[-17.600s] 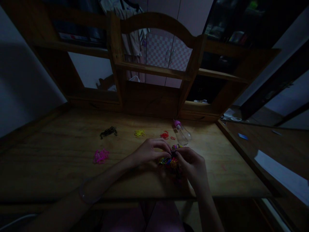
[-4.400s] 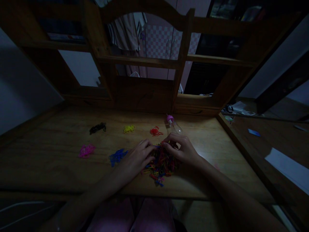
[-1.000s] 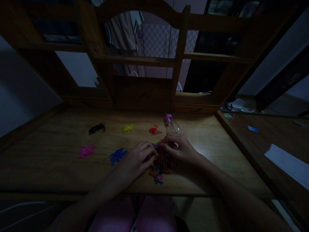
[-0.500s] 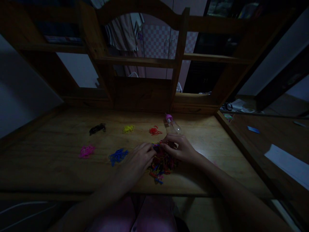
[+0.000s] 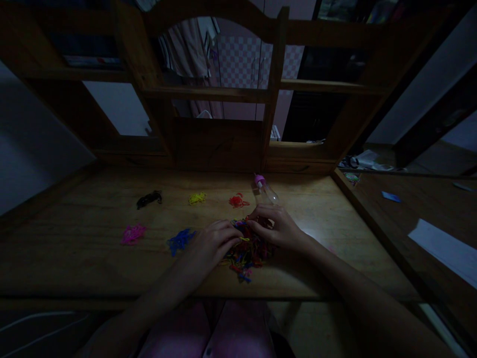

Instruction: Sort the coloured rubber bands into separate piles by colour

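Observation:
A tangled pile of multicoloured rubber bands (image 5: 250,253) lies on the wooden desk in front of me. My left hand (image 5: 219,241) reaches over its left side, thumb and forefinger pinched on a yellow rubber band (image 5: 244,239). At the upper right of the pile my right hand (image 5: 276,226) has its thumb and index finger pressed together on bands there; their colour is hard to see in the dim light. Separate small heaps lie beyond and to the left: blue bands (image 5: 181,241), pink bands (image 5: 133,233), black bands (image 5: 149,199), yellow bands (image 5: 197,198) and red bands (image 5: 237,201).
A clear bottle with a pink cap (image 5: 266,189) lies just beyond my right hand. Wooden shelving (image 5: 219,144) rises at the back of the desk (image 5: 93,263). On a lower surface at right are white paper (image 5: 443,248) and a blue card (image 5: 391,197).
My left hand has drawn slightly back from the right fingertips, and a yellow band now shows at its fingertips. My right hand stays nearly in place. The view has shifted slightly.

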A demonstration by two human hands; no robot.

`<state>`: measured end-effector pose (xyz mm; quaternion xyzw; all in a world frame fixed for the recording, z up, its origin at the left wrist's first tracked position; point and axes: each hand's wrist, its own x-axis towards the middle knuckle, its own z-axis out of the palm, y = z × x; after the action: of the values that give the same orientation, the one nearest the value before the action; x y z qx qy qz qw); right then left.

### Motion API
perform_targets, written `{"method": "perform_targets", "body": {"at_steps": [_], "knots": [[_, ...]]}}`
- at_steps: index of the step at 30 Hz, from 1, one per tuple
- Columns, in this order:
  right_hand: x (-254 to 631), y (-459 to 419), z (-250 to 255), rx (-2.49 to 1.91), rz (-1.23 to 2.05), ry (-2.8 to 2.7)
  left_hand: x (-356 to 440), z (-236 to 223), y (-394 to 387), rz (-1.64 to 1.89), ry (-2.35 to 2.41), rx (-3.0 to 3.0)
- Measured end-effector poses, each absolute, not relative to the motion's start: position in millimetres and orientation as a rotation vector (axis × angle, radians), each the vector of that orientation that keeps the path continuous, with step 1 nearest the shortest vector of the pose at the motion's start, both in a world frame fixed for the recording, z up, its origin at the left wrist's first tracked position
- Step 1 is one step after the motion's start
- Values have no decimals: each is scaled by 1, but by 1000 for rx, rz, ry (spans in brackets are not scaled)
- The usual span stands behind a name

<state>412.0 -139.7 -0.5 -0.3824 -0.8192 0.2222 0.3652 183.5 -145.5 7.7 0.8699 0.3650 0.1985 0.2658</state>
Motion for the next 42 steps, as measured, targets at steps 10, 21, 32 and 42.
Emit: {"method": "perform_targets", "body": {"at_steps": [10, 21, 32, 42], "knots": [[413, -141, 1, -965, 572, -2105, 205, 1, -149, 446, 889, 2520], [413, -139, -1, -957, 541, -2106, 203, -5, -148, 539, 961, 2455], [413, -139, 0, -977, 568, -2077, 183, 12, -150, 582, 1043, 1705], [404, -142, 4, -989, 1216, -1689, 185, 3, -144, 761, 1026, 1373]]}}
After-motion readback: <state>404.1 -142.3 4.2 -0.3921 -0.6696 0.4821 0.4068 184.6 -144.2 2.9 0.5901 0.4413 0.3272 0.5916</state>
